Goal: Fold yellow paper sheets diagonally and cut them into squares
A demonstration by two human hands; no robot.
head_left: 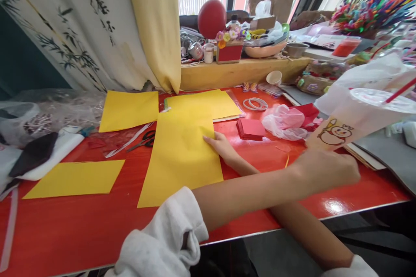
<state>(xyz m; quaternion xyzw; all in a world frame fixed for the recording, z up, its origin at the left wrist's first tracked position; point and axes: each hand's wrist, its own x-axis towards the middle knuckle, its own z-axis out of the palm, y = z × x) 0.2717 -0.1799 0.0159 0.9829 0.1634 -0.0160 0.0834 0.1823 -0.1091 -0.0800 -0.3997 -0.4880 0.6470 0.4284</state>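
Note:
My right hand [224,146] grips the right edge of a large yellow paper sheet [185,160], thumb on top and fingers out of sight beneath. My left arm crosses over the right one. At its end, my left hand [329,168] is closed in front of the base of a clear-lidded drink cup [367,114] with a red straw. Its fingers are hidden, so I cannot tell whether they hold anything. Other yellow sheets lie at the back left [130,110], behind the large sheet [227,104] and at the front left [76,178].
Black-handled scissors [144,139] lie left of the large sheet. A stack of red squares [251,130], clear tape rings [255,104] and a pink-white plastic bag [286,121] sit on the red table [84,225]. A ledge [260,69] behind carries a red balloon [212,19] and clutter.

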